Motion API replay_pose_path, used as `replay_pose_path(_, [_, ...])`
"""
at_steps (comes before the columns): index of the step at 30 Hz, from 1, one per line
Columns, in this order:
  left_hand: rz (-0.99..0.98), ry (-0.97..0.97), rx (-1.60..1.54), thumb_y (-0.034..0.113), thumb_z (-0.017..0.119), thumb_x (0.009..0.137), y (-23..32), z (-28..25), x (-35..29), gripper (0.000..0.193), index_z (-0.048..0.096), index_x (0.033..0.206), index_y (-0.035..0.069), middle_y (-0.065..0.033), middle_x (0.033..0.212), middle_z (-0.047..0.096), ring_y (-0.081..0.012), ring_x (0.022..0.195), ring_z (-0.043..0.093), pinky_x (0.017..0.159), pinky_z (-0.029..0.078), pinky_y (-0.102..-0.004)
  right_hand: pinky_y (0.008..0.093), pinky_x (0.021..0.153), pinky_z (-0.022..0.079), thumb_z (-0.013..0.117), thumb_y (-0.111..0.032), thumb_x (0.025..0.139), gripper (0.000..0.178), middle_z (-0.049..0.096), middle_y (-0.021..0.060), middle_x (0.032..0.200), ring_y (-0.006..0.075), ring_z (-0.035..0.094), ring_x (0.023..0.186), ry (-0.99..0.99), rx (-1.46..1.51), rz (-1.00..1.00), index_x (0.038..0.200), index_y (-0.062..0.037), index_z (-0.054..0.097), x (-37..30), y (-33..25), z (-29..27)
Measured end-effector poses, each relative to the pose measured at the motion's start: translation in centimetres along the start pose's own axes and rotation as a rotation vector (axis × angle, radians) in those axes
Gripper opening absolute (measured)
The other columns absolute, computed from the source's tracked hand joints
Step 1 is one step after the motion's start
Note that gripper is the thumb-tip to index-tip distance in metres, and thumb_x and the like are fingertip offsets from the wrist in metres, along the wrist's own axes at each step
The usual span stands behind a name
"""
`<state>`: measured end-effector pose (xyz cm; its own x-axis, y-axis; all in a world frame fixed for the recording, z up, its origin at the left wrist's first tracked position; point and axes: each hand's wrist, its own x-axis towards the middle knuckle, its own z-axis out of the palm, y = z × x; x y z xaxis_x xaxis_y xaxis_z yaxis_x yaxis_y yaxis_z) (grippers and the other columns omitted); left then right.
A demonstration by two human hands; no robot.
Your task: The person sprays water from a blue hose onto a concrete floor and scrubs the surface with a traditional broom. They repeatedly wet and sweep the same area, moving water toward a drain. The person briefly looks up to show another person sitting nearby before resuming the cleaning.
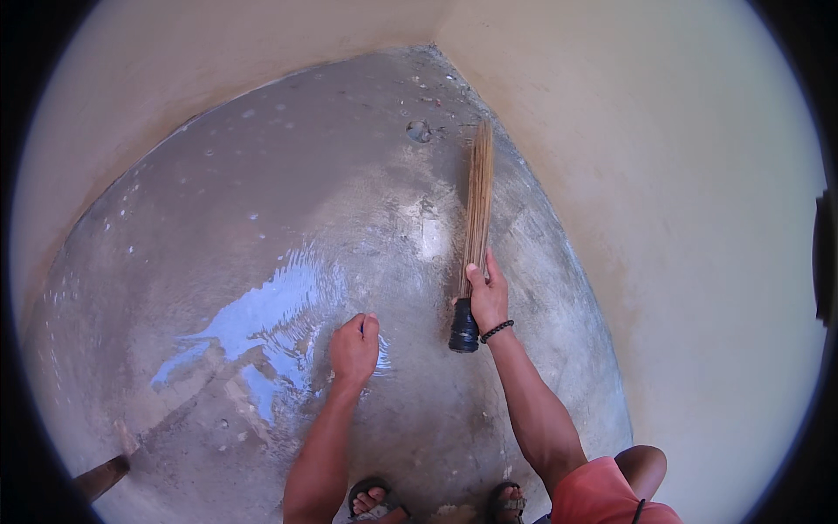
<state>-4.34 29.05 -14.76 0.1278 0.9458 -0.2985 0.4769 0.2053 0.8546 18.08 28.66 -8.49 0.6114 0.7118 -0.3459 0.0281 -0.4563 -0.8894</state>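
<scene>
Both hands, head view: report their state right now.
Left hand: closed in a loose fist; whether anything is inside cannot be told.
Right hand: closed, holding the stick broom near its black-wrapped end.

The right hand (pixel 489 295) is hiding part of the broom (pixel 479 196); left of the broom, the left hand (pixel 353 351) is concealing its palm; below the broom, the lower edge is cutting off the sandals (pixel 368 483); far right of the broom, the rim is cropping a dark thing (pixel 823 258); beyond the broom, specks (pixel 451 78) are lying too small to identify.
</scene>
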Motion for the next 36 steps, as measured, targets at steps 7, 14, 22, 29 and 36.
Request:
replay_pose_path(7, [0.014, -0.082, -0.036, 0.034, 0.049, 0.092, 1.7, 1.5, -0.4, 0.04, 0.06, 0.076, -0.001, -0.0265, 0.072, 0.059, -0.0474, 0.072, 0.057, 0.064, 0.042, -0.0521, 0.0326, 0.051, 0.054, 0.052, -0.017, 0.095, 0.061, 0.057, 0.016, 0.104, 0.0193, 0.062, 0.064, 0.122, -0.274, -0.203, 0.148, -0.003, 0.026, 0.8, 9.0, 1.1])
replay_pose_path(14, [-0.029, -0.061, -0.055, 0.034, 0.049, 0.092, 0.6, 0.1, 0.2, 0.041, 0.06, 0.075, -0.001, -0.0273, 0.074, 0.06, -0.0479, 0.072, 0.057, 0.066, 0.043, -0.0524, 0.0292, 0.057, 0.054, 0.057, -0.02, 0.093, 0.065, 0.061, 0.0129, 0.096, 0.0148, 0.062, 0.066, -0.12, -0.21, -0.026, 0.149, -0.0043, 0.026, -3.2, -5.2, 0.6])
replay_pose_path(22, [0.001, -0.041, 0.021, 0.032, 0.049, 0.092, 1.1, 0.8, 0.0, 0.039, 0.059, 0.075, -0.002, -0.0266, 0.073, 0.06, -0.0474, 0.071, 0.058, 0.064, 0.042, -0.0524, 0.0329, 0.081, 0.051, 0.058, -0.024, 0.091, 0.064, 0.067, 0.0199, 0.1, 0.0225, 0.066, 0.086, -0.131, -0.912, -0.252, 0.145, -0.0011, 0.033, 0.5, -11.9, -17.2])
replay_pose_path(29, [-0.105, -0.125, -0.173, 0.035, 0.049, 0.095, -0.1, 0.9, 0.5, 0.045, 0.053, 0.069, -0.001, -0.0137, 0.057, 0.05, -0.0258, 0.052, 0.048, 0.055, 0.039, -0.0418, 0.0337, 0.102, 0.041, 0.058, -0.021, 0.09, 0.061, 0.055, 0.0249, 0.131, 0.0294, 0.055, 0.12, -0.064, -0.881, -0.396, 0.142, 0.0024, 0.036, 13.5, -3.8, -21.1])
replay_pose_path(36, [-0.353, 0.171, -0.437, 0.037, 0.042, 0.095, 2.8, -7.6, -1.6, 0.04, 0.045, 0.066, 0.01, 0.0014, 0.05, 0.038, -0.01, 0.041, 0.032, 0.039, 0.026, -0.0306, 0.0335, 0.101, 0.041, 0.056, -0.016, 0.092, 0.061, 0.053, 0.0234, 0.133, 0.0249, 0.054, 0.119, -0.356, -0.549, -0.546, 0.144, 0.0043, 0.032, 7.5, -0.4, -14.7])
